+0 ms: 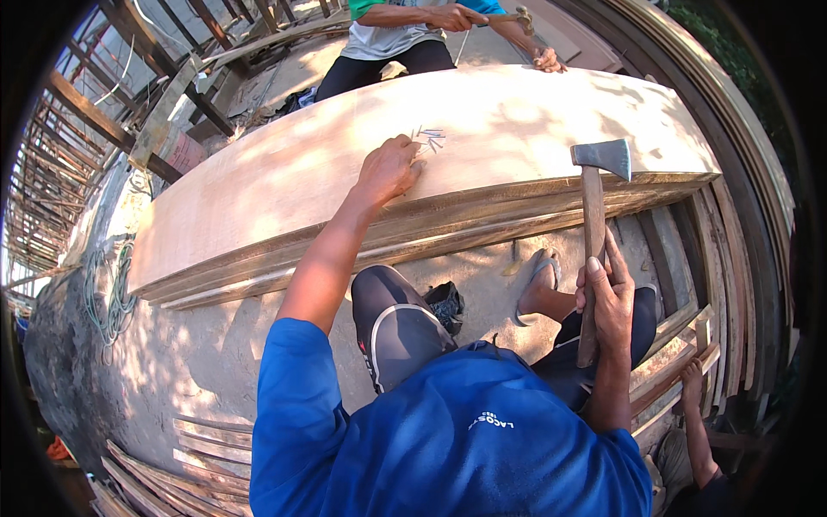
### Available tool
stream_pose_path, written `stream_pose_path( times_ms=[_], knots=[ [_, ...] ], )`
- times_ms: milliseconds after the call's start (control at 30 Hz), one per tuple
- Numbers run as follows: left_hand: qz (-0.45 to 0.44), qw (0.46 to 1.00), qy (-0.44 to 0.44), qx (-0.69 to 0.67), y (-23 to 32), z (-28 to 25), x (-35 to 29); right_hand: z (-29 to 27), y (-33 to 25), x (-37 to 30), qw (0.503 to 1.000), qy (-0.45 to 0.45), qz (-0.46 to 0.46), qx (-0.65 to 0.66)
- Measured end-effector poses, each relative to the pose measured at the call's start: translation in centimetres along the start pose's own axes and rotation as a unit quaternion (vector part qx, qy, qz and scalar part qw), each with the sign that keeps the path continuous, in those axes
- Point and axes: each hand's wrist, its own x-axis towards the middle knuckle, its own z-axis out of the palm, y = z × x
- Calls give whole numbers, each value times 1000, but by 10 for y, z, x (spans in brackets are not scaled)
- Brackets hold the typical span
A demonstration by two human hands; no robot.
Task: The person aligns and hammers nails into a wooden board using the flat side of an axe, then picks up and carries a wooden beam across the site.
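Note:
My left hand (392, 170) rests on a pale, wide wooden panel (284, 194), its fingers drawn together beside a small pile of nails (431, 137). What its fingertips pinch, if anything, is too small to make out. In my right hand (610, 297) is the wooden handle of a hatchet (593, 211), held upright with its dark metal head near the panel's front edge. The panel lies flat on top of a stack of similar thick layers.
Across the panel, another person holds a hammer (524, 19) and keeps a hand (549, 59) on its far edge. Timber strips (680, 345) lie at right, with another person's hand (692, 379) on them. A coiled green hose (110, 297) lies at left; a black bag (444, 306) sits between my legs.

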Motion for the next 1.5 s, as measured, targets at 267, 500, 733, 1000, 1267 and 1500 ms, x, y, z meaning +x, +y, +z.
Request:
stream_pose_path(
  times_ms=[267, 500, 733, 1000, 1267, 1500],
  knots=[
    [17, 992, -64, 111, -14, 28, 53, -15, 41, -1, 994, 51, 33, 86],
    [-50, 953, -234, 185, 23, 4, 81, -17, 46, -6, 993, 41, 62, 96],
    [-175, 970, -156, 63, -23, -12, 37, -23, 47, -8, 996, 8, 45, 73],
    [-329, 594, 185, -710, -69, -6, -64, -9, 55, -4, 993, -8, 99, 65],
    [-285, 295, 254, -876, -16, 31, -21, -22, 74, -15, 996, 20, 72, 38],
    [-385, 451, 213, -777, -42, 28, -2, -14, 69, -7, 993, 24, 109, 27]
  ],
)
